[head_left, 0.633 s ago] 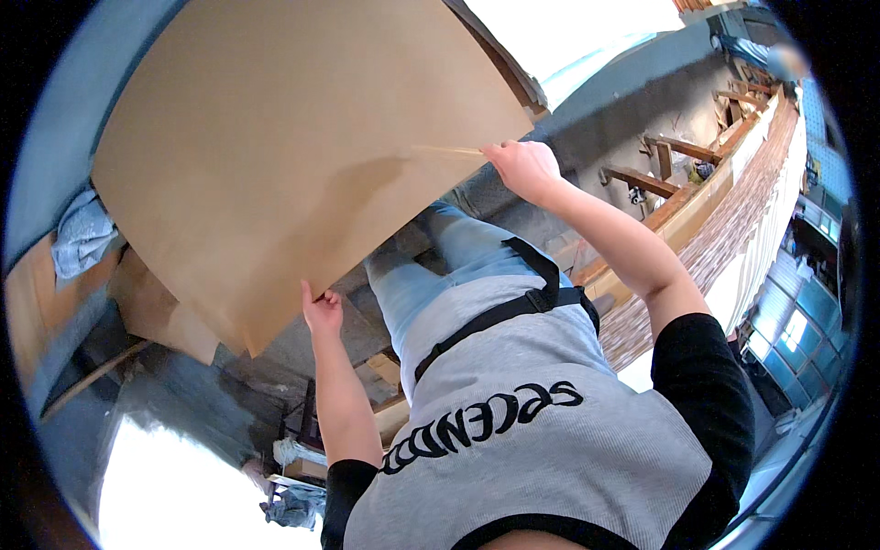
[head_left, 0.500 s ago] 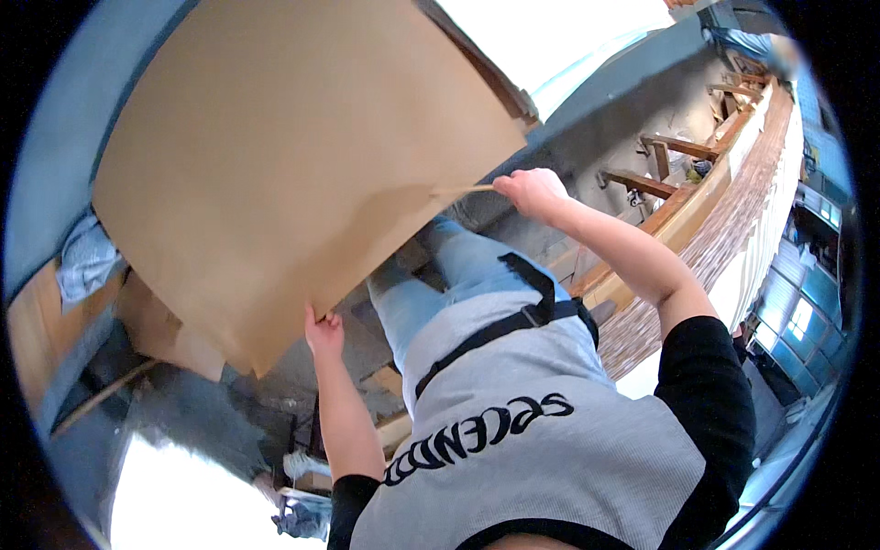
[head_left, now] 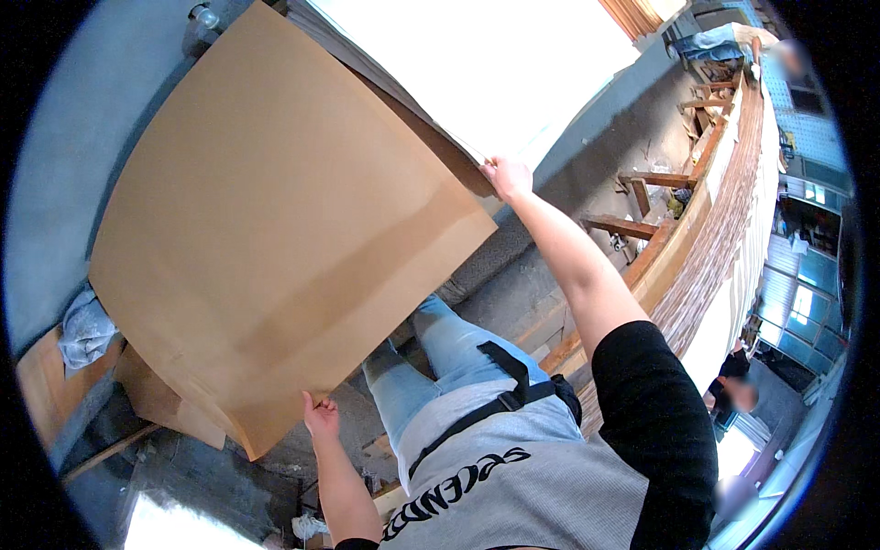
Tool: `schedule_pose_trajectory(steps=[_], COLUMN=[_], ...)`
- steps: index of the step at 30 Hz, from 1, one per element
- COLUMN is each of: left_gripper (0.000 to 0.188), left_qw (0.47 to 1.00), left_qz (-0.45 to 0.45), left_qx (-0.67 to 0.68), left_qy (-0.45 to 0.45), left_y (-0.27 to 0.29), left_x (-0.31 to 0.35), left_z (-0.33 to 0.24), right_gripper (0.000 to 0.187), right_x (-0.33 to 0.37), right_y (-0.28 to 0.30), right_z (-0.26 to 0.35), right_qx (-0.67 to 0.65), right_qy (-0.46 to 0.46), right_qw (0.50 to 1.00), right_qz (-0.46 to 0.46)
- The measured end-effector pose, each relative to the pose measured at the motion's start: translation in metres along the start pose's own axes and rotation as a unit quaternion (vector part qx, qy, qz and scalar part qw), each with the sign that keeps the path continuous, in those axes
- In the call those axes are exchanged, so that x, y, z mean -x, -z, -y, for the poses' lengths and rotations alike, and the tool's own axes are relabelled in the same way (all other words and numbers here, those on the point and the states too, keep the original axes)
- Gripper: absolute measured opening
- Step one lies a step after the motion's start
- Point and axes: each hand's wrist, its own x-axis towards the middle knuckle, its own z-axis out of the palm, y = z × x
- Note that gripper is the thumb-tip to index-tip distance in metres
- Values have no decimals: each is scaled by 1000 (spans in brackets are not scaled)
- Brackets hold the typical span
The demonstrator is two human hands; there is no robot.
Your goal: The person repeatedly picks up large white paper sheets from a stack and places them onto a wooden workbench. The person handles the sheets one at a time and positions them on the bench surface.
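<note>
A large brown board-like sheet (head_left: 275,183) spreads before me, its near edge above my legs. My left hand (head_left: 321,417) is closed at that near edge, with the thumb on top and the fingers partly hidden beneath. Farther right, my right hand (head_left: 509,179) reaches forward with bent, closed fingers. Its fingertips are at the near corner of a bright white sheet (head_left: 486,73), beyond the brown sheet's right edge. Whatever lies between those fingertips is too small to make out.
At right runs a long stack of layered strips (head_left: 724,202) beside a wooden frame (head_left: 651,229). A grey cloth (head_left: 84,330) hangs at far left near brown scraps (head_left: 165,399). One person (head_left: 724,41) stands at the far right; another (head_left: 733,390) is lower right.
My right hand has moved forward from the brown sheet's near corner to the white sheet's corner. The thin pale strip it held no longer shows. My left hand and the brown sheet sit lower in view.
</note>
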Motion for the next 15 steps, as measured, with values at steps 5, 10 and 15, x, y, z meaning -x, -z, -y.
schedule_pose_trajectory(steps=[5,10,15], left_gripper=[26,26,25], left_qw=[1000,1000,999], left_qz=[-4,8,39], left_qx=[6,-5,10], left_qy=[0,-7,-17], left_y=[-12,-1,-13], left_x=[12,4,14], left_z=[1,6,5], right_gripper=[26,22,16], right_x=[-14,-12,-23], right_y=[-1,7,-13], right_z=[-6,2,-2], right_qx=[-4,26,155], right_qy=[-65,59,32], right_qw=[997,997,987], right_qz=[-28,-30,-6])
